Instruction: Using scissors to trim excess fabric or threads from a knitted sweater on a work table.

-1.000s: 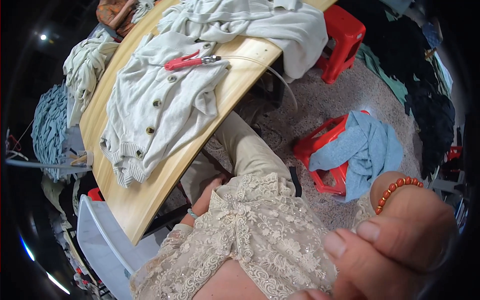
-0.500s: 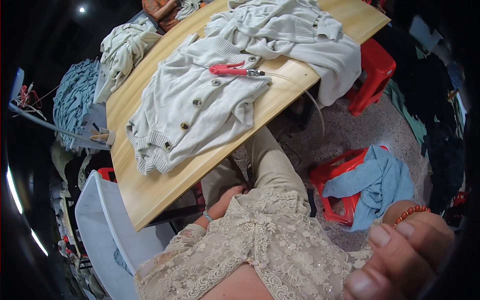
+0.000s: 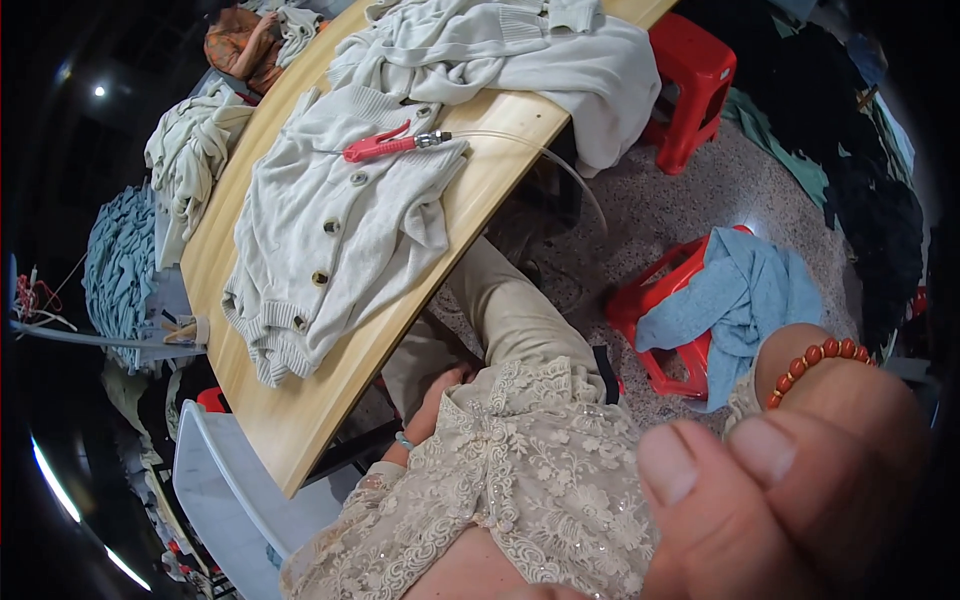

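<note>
My right hand [image 3: 790,470] is raised very near the camera at the lower right, a red bead bracelet on its wrist. Its fingers are curled together; whatever may be between them is hidden. My left hand [image 3: 440,392] lies low by my lap, close to the table's edge, its fingers mostly out of sight. On the wooden table [image 3: 265,430] a cream knitted cardigan [image 3: 285,215] is spread with its dark buttons showing. A red air blow gun [image 3: 385,146] with a thin nozzle and clear hose rests across it, touched by neither hand.
More cream knitwear [image 3: 480,55] is heaped at the far end, overhanging the edge. Red stools [image 3: 695,85] stand to the right, a nearer one draped with a blue garment [image 3: 745,290]. At left are a blue-grey knit pile [image 3: 120,270] and white bin [image 3: 215,480]. Another person [image 3: 240,45] sits beyond.
The view has shifted, so the table and clothes appear further left. My right hand looks larger and closer to the camera. The cardigan and blow gun stay in place.
</note>
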Demonstrator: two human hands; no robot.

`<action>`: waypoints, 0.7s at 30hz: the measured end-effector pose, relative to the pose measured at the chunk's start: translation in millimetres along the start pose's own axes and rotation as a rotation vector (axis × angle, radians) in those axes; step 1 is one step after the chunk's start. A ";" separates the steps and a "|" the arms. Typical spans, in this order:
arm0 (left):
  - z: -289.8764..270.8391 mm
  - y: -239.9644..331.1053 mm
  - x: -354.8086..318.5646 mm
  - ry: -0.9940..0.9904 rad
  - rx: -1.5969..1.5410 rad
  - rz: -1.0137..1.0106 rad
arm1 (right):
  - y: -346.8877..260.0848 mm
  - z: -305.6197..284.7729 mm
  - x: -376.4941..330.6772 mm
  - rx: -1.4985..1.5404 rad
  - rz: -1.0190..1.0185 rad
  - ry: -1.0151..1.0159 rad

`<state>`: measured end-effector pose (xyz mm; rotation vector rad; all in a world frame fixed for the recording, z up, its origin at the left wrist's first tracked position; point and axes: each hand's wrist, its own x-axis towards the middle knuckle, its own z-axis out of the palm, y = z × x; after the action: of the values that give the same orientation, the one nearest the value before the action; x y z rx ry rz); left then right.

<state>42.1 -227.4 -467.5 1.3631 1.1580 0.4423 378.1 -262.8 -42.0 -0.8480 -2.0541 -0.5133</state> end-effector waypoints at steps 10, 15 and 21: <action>15.7 -20.4 4.2 0.081 0.031 0.044 | 28.0 26.9 -18.2 -0.077 -0.149 0.108; 25.4 -16.4 43.2 0.153 0.015 0.130 | 54.9 43.0 -14.6 -0.136 -0.301 0.157; 32.9 -14.6 80.1 0.312 -0.044 0.226 | 75.1 77.4 -6.1 0.150 -0.330 0.073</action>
<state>98.3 -182.2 -517.5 1.4261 1.2404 0.8629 392.9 -165.6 -87.1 -0.3970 -2.1449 -0.5508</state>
